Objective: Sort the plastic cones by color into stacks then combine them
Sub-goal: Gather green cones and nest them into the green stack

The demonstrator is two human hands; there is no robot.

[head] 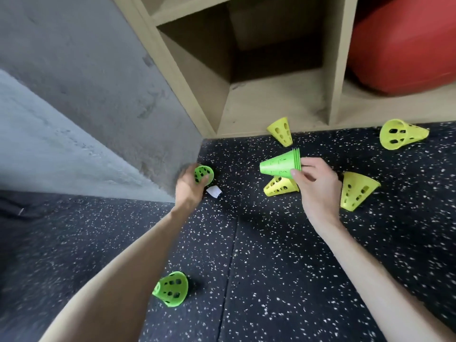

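Left hand [188, 186] grips one green cone [204, 174] near the wall corner. Right hand [318, 185] grips a green stack [280, 165] by its rim, held sideways above the floor [271, 267]. Another green cone [171, 288] lies beside the left forearm. Four yellow cones [359, 191] lie around the right hand.

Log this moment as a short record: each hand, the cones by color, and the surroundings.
left hand: the left hand grips a single green cone near the wall corner
right hand: the right hand holds a green cone stack by its rim end
loose green: one green cone on floor, on its side
loose yellow: four yellow cones scattered on the floor near the shelf
floor: speckled black rubber floor
other: white paper scrap; wooden shelf unit holding a red bag
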